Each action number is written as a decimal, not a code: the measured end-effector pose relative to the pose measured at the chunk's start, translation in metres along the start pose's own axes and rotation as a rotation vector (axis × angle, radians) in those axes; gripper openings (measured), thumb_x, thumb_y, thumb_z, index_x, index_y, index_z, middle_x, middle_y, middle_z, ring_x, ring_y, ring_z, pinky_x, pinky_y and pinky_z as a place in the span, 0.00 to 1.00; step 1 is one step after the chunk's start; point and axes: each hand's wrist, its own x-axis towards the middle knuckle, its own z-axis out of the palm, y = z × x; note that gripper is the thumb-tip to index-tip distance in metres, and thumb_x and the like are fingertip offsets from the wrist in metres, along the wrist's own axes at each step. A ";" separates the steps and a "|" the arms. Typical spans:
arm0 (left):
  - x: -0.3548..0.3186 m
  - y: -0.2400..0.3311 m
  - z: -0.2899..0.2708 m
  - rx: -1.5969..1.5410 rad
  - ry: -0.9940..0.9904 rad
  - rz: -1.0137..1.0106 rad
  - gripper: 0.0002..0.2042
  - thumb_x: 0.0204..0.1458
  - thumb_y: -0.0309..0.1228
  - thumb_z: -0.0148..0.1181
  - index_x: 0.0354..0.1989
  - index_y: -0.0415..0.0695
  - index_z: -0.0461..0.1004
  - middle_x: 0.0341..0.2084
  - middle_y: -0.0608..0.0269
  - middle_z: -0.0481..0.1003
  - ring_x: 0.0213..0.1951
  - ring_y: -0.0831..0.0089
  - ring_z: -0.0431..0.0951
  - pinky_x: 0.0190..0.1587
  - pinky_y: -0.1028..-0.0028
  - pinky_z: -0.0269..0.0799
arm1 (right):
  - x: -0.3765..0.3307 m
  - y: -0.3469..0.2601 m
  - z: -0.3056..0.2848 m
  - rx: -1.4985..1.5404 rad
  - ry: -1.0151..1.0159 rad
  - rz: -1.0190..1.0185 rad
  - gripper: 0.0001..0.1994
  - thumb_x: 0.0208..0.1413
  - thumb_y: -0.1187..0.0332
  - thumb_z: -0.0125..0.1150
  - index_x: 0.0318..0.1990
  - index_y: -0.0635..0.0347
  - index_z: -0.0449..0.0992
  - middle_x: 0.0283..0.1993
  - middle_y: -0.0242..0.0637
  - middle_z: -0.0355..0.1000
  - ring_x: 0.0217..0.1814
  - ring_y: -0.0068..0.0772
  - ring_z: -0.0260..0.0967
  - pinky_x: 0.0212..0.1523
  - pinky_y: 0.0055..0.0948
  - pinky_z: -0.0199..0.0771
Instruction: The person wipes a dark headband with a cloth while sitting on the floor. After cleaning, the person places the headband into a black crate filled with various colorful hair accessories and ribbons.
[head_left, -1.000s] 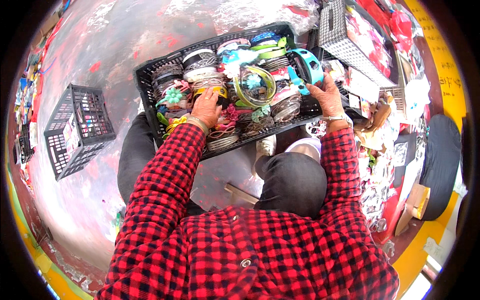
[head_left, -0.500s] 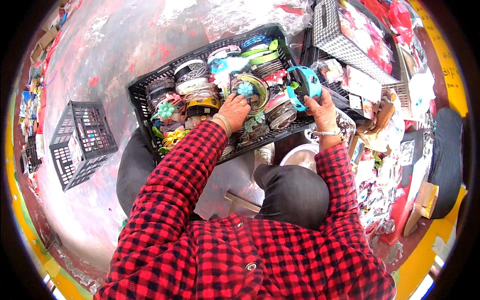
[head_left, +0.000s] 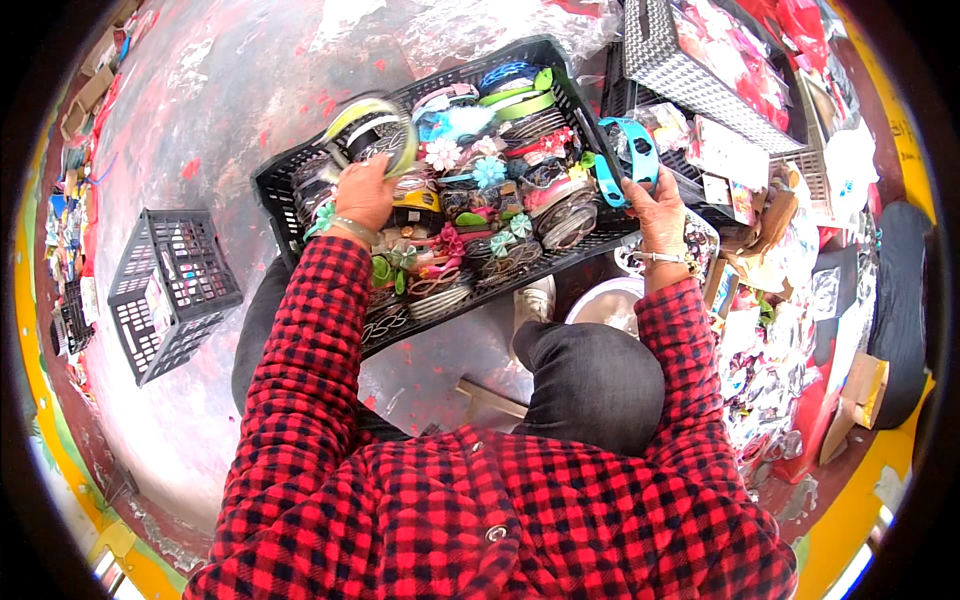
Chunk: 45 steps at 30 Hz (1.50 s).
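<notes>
A black plastic crate [head_left: 455,318] full of hair bands lies across my lap. My left hand [head_left: 366,195] grips a yellow-green and dark headband [head_left: 408,150], blurred by motion, over the crate's left part. In my right hand [head_left: 655,212] is a bright blue headband [head_left: 645,150], held just past the crate's right edge. Between the hands lie a light blue flower headband [head_left: 489,172], a pale pink flower [head_left: 441,154] and bundles of dark bands [head_left: 570,222]. A lime green headband [head_left: 525,106] rests in the far right corner.
A smaller black crate [head_left: 175,290] stands on the floor at left. To the right are a grey woven basket [head_left: 700,95] of wrapped goods, a white bucket [head_left: 605,305] and a heap of packaged items [head_left: 765,365]. A wooden piece [head_left: 490,398] lies between my legs.
My left hand has moved left with the yellow-green headband, uncovering the middle of the crate. My right hand has shifted slightly right with the blue headband.
</notes>
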 end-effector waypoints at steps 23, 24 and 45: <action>-0.031 0.073 0.101 -0.306 -0.281 0.156 0.20 0.46 0.27 0.53 0.50 0.39 0.63 0.44 0.48 0.66 0.49 0.50 0.65 0.52 0.62 0.62 | -0.003 0.002 0.020 -0.015 -0.052 0.004 0.20 0.47 0.73 0.65 0.48 0.58 0.66 0.26 0.25 0.68 0.26 0.14 0.64 0.23 0.14 0.64; -0.031 0.073 0.100 -0.318 -0.326 0.141 0.20 0.46 0.27 0.52 0.50 0.40 0.64 0.44 0.48 0.66 0.48 0.50 0.65 0.51 0.62 0.63 | -0.003 0.000 0.022 -0.022 -0.059 0.006 0.20 0.47 0.73 0.65 0.48 0.58 0.66 0.26 0.25 0.68 0.26 0.14 0.64 0.23 0.14 0.64; -0.035 0.064 0.115 -0.209 -0.384 0.136 0.25 0.41 0.30 0.59 0.51 0.55 0.65 0.50 0.43 0.63 0.54 0.47 0.61 0.57 0.57 0.55 | -0.021 -0.027 0.046 -0.100 -0.615 -0.010 0.31 0.45 0.76 0.63 0.60 0.57 0.62 0.49 0.31 0.67 0.47 0.20 0.62 0.48 0.23 0.65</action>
